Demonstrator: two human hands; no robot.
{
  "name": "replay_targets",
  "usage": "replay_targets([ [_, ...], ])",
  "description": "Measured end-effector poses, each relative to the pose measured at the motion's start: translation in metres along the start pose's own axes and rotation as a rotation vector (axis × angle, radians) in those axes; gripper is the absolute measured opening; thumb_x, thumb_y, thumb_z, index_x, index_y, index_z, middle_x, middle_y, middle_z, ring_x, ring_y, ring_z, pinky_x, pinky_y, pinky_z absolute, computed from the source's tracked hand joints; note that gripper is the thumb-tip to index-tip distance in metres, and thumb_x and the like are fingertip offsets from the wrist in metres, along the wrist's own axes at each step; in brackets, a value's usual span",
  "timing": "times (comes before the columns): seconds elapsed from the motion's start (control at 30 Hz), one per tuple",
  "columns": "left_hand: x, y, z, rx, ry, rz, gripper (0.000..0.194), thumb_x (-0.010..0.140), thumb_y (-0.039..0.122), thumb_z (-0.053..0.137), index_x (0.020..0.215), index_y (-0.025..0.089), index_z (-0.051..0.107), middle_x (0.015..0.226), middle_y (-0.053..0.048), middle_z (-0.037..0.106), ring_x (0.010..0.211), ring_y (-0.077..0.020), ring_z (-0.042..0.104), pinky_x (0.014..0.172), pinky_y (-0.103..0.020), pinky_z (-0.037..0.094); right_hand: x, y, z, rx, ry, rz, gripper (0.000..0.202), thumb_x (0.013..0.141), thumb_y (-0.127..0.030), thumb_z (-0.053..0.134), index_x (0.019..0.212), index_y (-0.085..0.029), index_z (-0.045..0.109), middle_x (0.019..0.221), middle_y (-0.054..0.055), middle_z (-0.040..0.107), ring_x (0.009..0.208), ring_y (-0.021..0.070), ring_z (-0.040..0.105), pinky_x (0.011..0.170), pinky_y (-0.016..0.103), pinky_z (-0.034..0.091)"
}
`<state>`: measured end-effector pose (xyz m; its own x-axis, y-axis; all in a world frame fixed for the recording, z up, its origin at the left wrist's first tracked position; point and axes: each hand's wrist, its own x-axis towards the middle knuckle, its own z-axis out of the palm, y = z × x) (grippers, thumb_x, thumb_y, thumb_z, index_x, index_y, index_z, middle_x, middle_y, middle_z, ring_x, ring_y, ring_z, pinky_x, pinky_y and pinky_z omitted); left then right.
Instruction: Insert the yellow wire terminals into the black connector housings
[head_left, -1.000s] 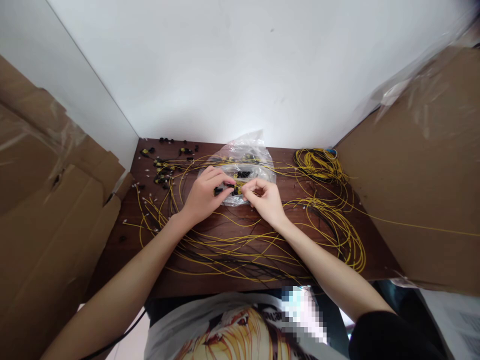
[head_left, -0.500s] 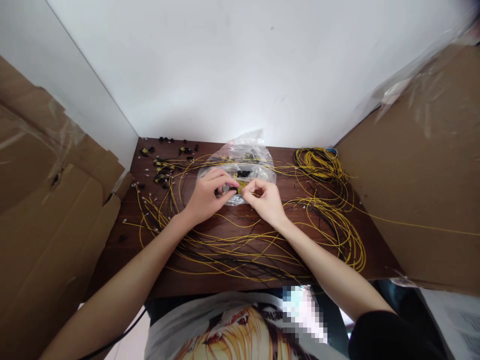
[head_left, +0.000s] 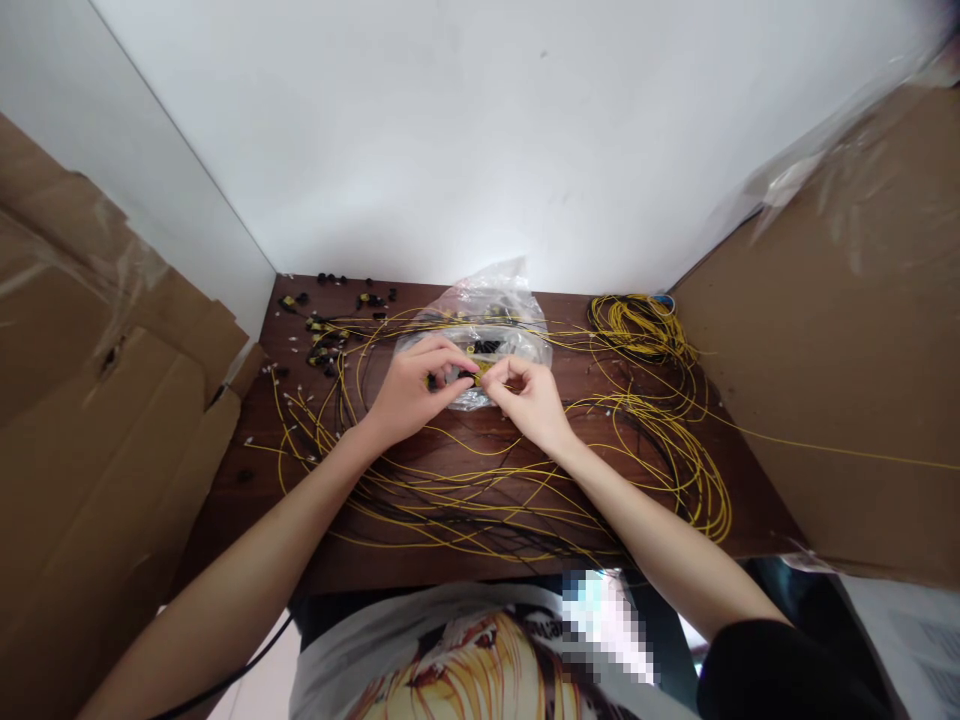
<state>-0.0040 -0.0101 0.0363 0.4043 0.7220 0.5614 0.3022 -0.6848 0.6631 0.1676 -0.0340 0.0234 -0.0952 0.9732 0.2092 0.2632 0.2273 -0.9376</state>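
My left hand (head_left: 420, 392) is closed, thumb and forefinger pinching a small black connector (head_left: 466, 376). Close beside it, my right hand (head_left: 531, 398) pinches a thin yellow wire; its tip is mostly hidden by the fingers. The two hands nearly touch, just above a clear plastic bag (head_left: 517, 285). Black and yellow small parts (head_left: 487, 347) show in the bag behind my fingertips.
Yellow and black wires (head_left: 465, 490) spread over the brown tabletop (head_left: 330, 572). A wire coil (head_left: 637, 325) lies at the back right. Several small connectors (head_left: 326, 345) sit back left. Cardboard sheets (head_left: 840, 330) flank the table, and a white wall (head_left: 480, 140) stands behind.
My left fingertips have shifted slightly right, closer to the right hand. Otherwise both hands hold almost the same pose.
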Motion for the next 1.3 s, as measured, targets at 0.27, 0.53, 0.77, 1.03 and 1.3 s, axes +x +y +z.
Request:
replay_targets([
  [0.27, 0.0003, -0.0015, -0.001, -0.027, 0.02, -0.031, 0.01, 0.075, 0.015, 0.063, 0.084, 0.014, 0.068, 0.084, -0.005, 0.063, 0.063, -0.0096, 0.052, 0.058, -0.022, 0.044, 0.0009, -0.0036, 0.0011, 0.177, -0.06, 0.089, 0.02, 0.075, -0.034, 0.06, 0.068, -0.015, 0.058, 0.054, -0.003, 0.056, 0.041, 0.005, 0.041, 0.04, 0.017, 0.033],
  [0.53, 0.0005, -0.003, -0.002, 0.02, 0.05, -0.033, 0.008, 0.074, 0.019, 0.066, 0.082, 0.016, 0.068, 0.078, -0.003, 0.063, 0.059, -0.0093, 0.049, 0.056, -0.023, 0.041, 0.0019, -0.0074, 0.0015, 0.29, -0.04, 0.222, 0.013, 0.069, -0.025, 0.059, 0.062, -0.014, 0.057, 0.048, -0.005, 0.055, 0.036, 0.0025, 0.038, 0.036, 0.015, 0.028],
  [0.77, 0.0003, -0.0025, -0.0014, 0.035, 0.03, -0.012, 0.009, 0.075, 0.018, 0.065, 0.082, 0.015, 0.068, 0.081, -0.004, 0.064, 0.056, -0.0087, 0.046, 0.057, -0.023, 0.04, 0.0024, -0.008, 0.0017, 0.299, -0.039, 0.24, 0.013, 0.068, -0.022, 0.058, 0.059, -0.014, 0.055, 0.047, -0.005, 0.054, 0.036, 0.0023, 0.038, 0.035, 0.014, 0.027],
  [1.03, 0.0001, -0.0031, -0.0012, 0.05, 0.013, 0.002, 0.008, 0.075, 0.02, 0.065, 0.081, 0.016, 0.068, 0.081, -0.004, 0.064, 0.056, -0.0091, 0.046, 0.056, -0.023, 0.04, 0.0019, -0.007, 0.0009, 0.273, -0.056, 0.226, 0.017, 0.07, -0.029, 0.062, 0.062, -0.015, 0.056, 0.05, -0.005, 0.055, 0.037, 0.0027, 0.039, 0.035, 0.015, 0.029],
  [1.3, -0.0001, -0.0032, -0.0015, 0.053, -0.004, -0.001, 0.007, 0.076, 0.021, 0.064, 0.081, 0.017, 0.068, 0.081, -0.004, 0.064, 0.055, -0.0087, 0.045, 0.056, -0.023, 0.04, 0.0022, -0.004, 0.0006, 0.27, -0.073, 0.181, 0.023, 0.07, -0.037, 0.065, 0.07, -0.015, 0.061, 0.055, -0.003, 0.058, 0.04, 0.0037, 0.04, 0.036, 0.016, 0.032],
])
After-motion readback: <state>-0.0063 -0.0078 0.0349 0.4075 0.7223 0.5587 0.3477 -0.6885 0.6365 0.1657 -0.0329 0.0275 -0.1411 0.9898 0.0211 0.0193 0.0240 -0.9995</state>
